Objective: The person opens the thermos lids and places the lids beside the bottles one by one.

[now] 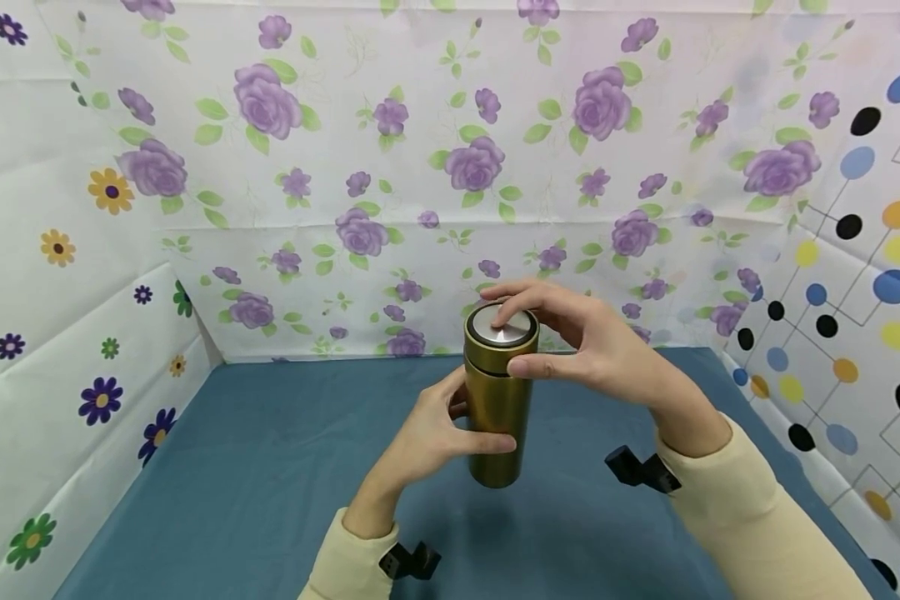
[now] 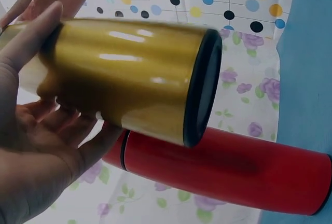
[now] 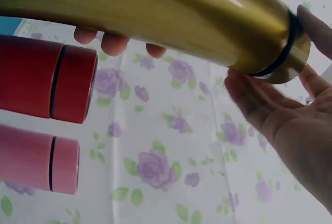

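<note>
A gold thermos flask (image 1: 495,410) stands nearly upright in front of me in the head view, its dark base showing in the left wrist view. My left hand (image 1: 429,427) grips the body, thumb across the near side and fingers round the back. On the lid (image 1: 484,358), which has a silvery top, my right hand (image 1: 596,340) holds with its thumb at the near side and fingers over the top and far side. The lid sits on the body with a dark ring at the seam.
A red flask (image 2: 249,169) stands beyond the gold one in the left wrist view. Beside it in the right wrist view is a pink flask (image 3: 28,156). Blue cloth (image 1: 270,467) covers the table; patterned sheets (image 1: 420,100) wall it in at the back and sides.
</note>
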`<control>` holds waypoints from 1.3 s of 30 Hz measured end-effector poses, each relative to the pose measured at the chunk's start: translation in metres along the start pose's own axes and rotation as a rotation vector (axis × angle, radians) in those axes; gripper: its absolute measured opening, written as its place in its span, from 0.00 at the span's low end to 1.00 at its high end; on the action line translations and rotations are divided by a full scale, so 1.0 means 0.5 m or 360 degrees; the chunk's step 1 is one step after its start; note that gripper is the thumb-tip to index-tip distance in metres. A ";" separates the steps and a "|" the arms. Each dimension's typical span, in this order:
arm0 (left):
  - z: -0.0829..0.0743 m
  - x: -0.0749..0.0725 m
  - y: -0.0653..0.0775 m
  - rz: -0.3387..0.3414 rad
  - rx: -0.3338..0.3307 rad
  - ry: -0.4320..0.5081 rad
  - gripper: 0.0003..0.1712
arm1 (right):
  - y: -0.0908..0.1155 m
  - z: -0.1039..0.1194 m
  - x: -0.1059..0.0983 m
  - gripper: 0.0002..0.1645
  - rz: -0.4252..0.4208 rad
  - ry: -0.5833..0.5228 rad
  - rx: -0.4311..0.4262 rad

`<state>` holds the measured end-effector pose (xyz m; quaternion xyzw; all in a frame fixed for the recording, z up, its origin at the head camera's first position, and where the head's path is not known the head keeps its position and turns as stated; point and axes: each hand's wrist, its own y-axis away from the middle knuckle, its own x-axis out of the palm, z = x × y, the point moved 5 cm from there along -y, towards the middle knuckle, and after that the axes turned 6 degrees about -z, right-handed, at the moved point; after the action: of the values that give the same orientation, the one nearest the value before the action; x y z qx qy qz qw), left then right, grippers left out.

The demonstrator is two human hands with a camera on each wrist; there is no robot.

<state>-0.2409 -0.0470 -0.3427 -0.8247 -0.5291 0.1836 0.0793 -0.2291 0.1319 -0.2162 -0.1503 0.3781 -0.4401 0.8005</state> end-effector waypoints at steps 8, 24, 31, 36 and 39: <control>0.005 0.001 -0.003 -0.0161 -0.0011 -0.0118 0.43 | 0.002 0.023 0.011 0.22 -0.0208 0.0470 -0.0117; 0.005 0.006 0.000 0.0070 -0.0020 0.0004 0.45 | -0.008 -0.006 -0.018 0.18 0.0164 -0.0125 0.0018; 0.003 0.004 -0.003 -0.0118 0.0003 -0.0096 0.43 | -0.001 0.001 -0.007 0.21 -0.0005 0.0077 -0.0035; 0.004 0.001 -0.003 -0.0223 0.0016 -0.0144 0.43 | 0.001 0.013 0.017 0.22 -0.0232 0.0428 -0.0140; 0.005 0.002 -0.003 -0.0225 0.0018 -0.0147 0.43 | 0.000 0.015 0.023 0.21 -0.0278 0.0472 -0.0150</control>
<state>-0.2430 -0.0458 -0.3449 -0.7755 -0.5879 0.2183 0.0723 -0.2200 0.1216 -0.2168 -0.1533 0.4976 -0.5071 0.6869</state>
